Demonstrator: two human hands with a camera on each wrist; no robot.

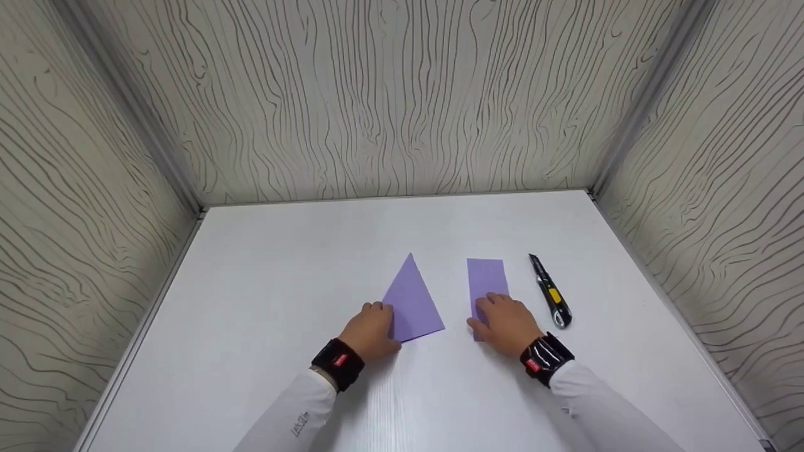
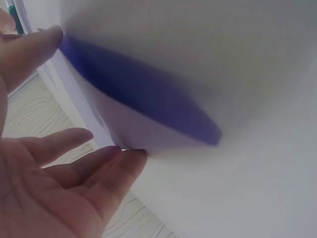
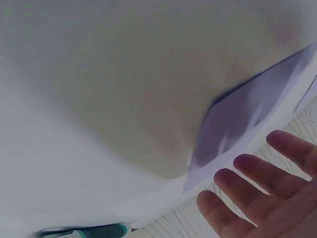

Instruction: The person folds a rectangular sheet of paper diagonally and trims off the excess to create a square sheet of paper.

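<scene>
A purple paper folded into a triangle (image 1: 416, 304) lies left of centre on the white table, its tip pointing to the far wall. My left hand (image 1: 369, 331) holds its lower left corner between thumb and fingers. From the left wrist, the folded paper's layers (image 2: 143, 94) gape slightly apart. To the right lies a purple paper strip (image 1: 486, 276), with my right hand (image 1: 510, 323) over its near half. The right wrist view has the right fingers (image 3: 262, 173) extended and spread beside the strip (image 3: 233, 126), gripping nothing.
A black and yellow utility knife (image 1: 551, 292) lies right of the strip, its tip pointing away from me. Wood-grain panels (image 1: 377, 100) wall in the white table (image 1: 282, 251) at the back and both sides.
</scene>
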